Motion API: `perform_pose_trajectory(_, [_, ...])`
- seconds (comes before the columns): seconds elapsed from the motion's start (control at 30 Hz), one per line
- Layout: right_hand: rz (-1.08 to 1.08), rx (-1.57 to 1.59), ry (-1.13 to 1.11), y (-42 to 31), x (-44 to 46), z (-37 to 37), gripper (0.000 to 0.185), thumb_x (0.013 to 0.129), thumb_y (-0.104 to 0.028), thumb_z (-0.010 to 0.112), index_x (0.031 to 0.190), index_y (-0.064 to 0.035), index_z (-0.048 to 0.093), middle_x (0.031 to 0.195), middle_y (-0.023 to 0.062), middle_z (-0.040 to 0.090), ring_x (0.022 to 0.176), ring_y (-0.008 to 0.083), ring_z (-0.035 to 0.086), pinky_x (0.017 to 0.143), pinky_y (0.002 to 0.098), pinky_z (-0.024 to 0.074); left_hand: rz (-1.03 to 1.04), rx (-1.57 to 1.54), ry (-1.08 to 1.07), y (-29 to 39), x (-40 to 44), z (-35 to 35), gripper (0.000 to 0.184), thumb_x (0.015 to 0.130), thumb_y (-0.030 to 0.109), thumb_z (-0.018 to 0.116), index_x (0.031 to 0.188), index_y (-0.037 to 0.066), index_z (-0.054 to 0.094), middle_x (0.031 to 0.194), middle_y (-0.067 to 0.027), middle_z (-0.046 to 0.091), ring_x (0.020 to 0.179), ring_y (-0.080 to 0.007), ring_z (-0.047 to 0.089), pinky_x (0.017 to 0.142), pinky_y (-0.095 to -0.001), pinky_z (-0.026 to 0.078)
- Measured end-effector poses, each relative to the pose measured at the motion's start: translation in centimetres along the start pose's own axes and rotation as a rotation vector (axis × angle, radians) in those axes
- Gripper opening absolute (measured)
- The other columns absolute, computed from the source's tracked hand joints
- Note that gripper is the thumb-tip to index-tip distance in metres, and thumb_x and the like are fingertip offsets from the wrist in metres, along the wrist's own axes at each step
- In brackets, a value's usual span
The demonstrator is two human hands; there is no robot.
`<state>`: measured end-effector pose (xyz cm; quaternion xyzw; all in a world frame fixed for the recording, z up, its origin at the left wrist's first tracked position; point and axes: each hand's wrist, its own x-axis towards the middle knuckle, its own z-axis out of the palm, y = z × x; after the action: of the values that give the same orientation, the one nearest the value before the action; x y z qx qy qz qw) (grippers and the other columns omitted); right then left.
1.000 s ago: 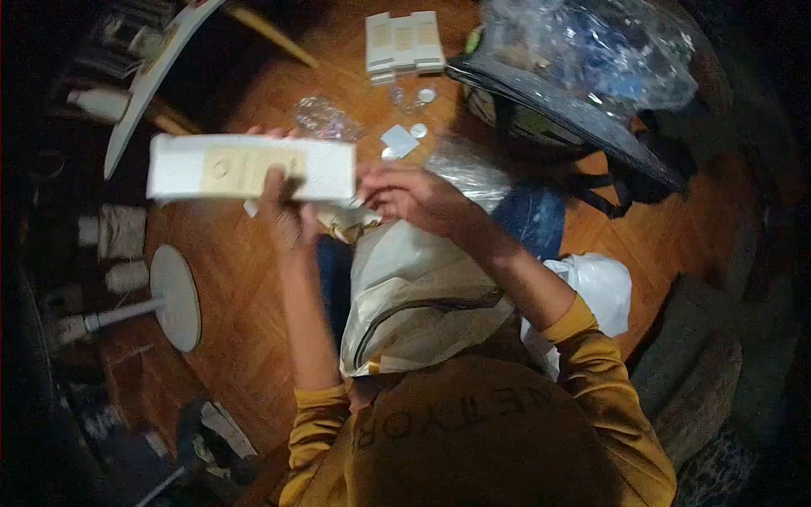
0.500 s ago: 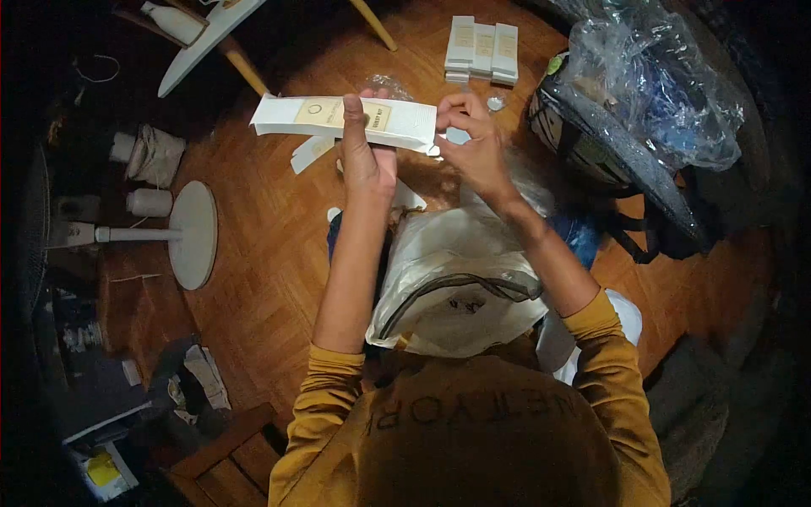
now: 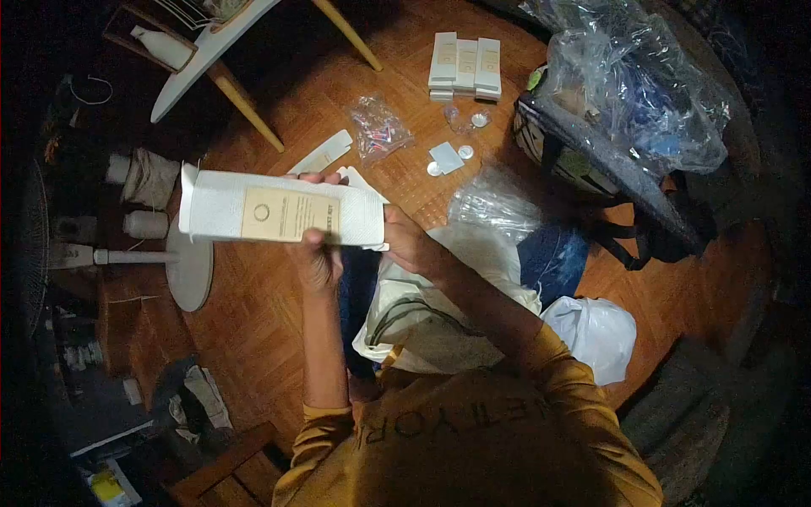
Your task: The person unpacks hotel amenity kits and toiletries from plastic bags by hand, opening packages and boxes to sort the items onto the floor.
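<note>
A long white box (image 3: 215, 207) with a beige label is held up in front of me, lying lengthwise across the view. My left hand (image 3: 319, 266) is closed around it from below, thumb on the near side and fingertips showing over the far edge. At the box's right end, my right hand (image 3: 405, 239) grips the end beside a small flap; part of its fingers is hidden behind the box. On my lap, under my right forearm, rests a cream bag (image 3: 486, 253) with a dark-edged opening. Clear plastic sleeves (image 3: 498, 207) lie just beyond the lap.
Several similar boxes stand stacked (image 3: 465, 72) on the floor. Closer lie a flat white box (image 3: 325, 154), a clear bag of small items (image 3: 380, 135) and a pale card (image 3: 446, 157). A backpack (image 3: 583, 148) under clear plastic is right; a round white base (image 3: 190, 275) is left.
The box has moved left and closer to me, with its labelled face turned more towards me. My right hand has moved left with it, to the box's right end.
</note>
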<state>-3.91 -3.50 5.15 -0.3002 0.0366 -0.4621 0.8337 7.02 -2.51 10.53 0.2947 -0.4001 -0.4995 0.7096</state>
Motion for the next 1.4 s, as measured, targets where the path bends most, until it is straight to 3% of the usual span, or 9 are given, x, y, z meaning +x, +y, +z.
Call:
perform_pose_trajectory(0.1, [0.17,0.162,0.071,0.5,-0.6,-1.2,0.031,0.084,-0.011,0.049,0.113,-0.0002,0.048,0.112,0.0069,0.05,0.102,0.0159,0.049,0.084,0.0277,0.0419,-0.069,-0.139,-0.065,0.1,-0.1,0.1,0.085,0.05,0.032,0.082,0.116,0.01,0.033,0.106,-0.0056,0.05,0.103,-0.0234,0.05,0.097,-0.0419,0.035])
perform_pose_trajectory(0.17, [-0.209,-0.643,-0.094,2.1,-0.7,-3.3,0.032,0.083,-0.009,0.049,0.114,-0.001,0.046,0.109,0.0069,0.05,0.099,0.0163,0.051,0.083,0.0273,0.0424,-0.047,-0.151,-0.101,-0.4,-0.2,0.0,0.083,0.05,0.037,0.081,0.114,0.01,0.036,0.107,-0.0061,0.049,0.106,-0.0262,0.048,0.099,-0.0442,0.033])
perform_pose_trajectory(0.33, [0.246,0.011,0.069,1.2,-0.7,-3.7,0.032,0.081,-0.011,0.055,0.109,-0.0001,0.048,0.101,0.0056,0.053,0.096,0.0119,0.05,0.079,0.0255,0.0437,-0.09,-0.19,-0.075,-0.6,0.3,-0.3,0.084,0.047,0.037,0.082,0.112,0.01,0.036,0.103,-0.0051,0.049,0.106,-0.0272,0.047,0.098,-0.0435,0.033])
perform_pose_trajectory(0.5, [0.144,0.094,0.14,1.7,0.8,-3.7,0.036,0.075,-0.021,0.062,0.104,-0.0015,0.052,0.093,0.0066,0.057,0.088,0.0143,0.055,0.075,0.0271,0.0449,-0.058,-0.058,0.014,-1.3,0.1,0.7,0.085,0.042,0.036,0.084,0.108,0.009,0.038,0.1,-0.0057,0.049,0.103,-0.0278,0.048,0.091,-0.0402,0.04])
perform_pose_trajectory(0.57, [-0.357,-1.229,0.076,2.1,0.8,-4.4,0.032,0.074,-0.022,0.062,0.101,-0.0058,0.056,0.09,0.0116,0.058,0.086,0.0224,0.057,0.076,0.0322,0.045,-0.05,-0.071,0.048,-1.5,0.3,0.5,0.085,0.044,0.036,0.084,0.11,0.008,0.037,0.101,-0.0064,0.049,0.103,-0.0274,0.048,0.089,-0.0386,0.042])
perform_pose_trajectory(0.67, [-0.107,-1.503,0.255,-1.2,-0.1,-1.2,0.028,0.074,-0.023,0.061,0.099,-0.0104,0.058,0.094,0.0181,0.057,0.092,0.0286,0.055,0.081,0.0362,0.0419,-0.098,-0.182,0.031,-1.5,1.2,-0.1,0.086,0.047,0.034,0.083,0.114,0.009,0.036,0.104,-0.0068,0.048,0.105,-0.0272,0.048,0.091,-0.0401,0.041])
perform_pose_trajectory(0.87, [0.235,0.248,0.23,-1.5,0.8,-1.6,0.039,0.079,-0.029,0.059,0.104,0.0005,0.052,0.103,0.0127,0.055,0.097,0.0195,0.052,0.084,0.0319,0.0385,-0.077,-0.205,0.024,-2.0,1.7,-1.3,0.082,0.05,0.031,0.083,0.114,0.009,0.036,0.104,-0.007,0.048,0.106,-0.0257,0.048,0.092,-0.0398,0.04])
perform_pose_trajectory(1.13, [0.382,0.019,0.265,-3.1,2.5,-1.1,0.047,0.078,-0.025,0.062,0.111,0.0027,0.045,0.103,0.0065,0.053,0.094,0.0175,0.051,0.08,0.0292,0.0397,-0.046,-0.041,0.009,-2.6,2.0,-2.2,0.069,0.056,0.011,0.076,0.113,0.009,0.036,0.104,-0.0074,0.048,0.104,-0.0229,0.048,0.092,-0.0372,0.04])
perform_pose_trajectory(1.4, [0.373,-0.081,0.3,-2.6,3.3,-3.0,0.051,0.075,-0.025,0.066,0.115,-0.0016,0.044,0.107,0.0079,0.053,0.099,0.0199,0.05,0.086,0.0344,0.0413,0.075,-0.077,0.024,-2.9,3.2,-3.0,0.067,0.061,0.027,0.075,0.112,0.008,0.036,0.105,-0.0074,0.047,0.105,-0.0244,0.046,0.093,-0.0381,0.038])
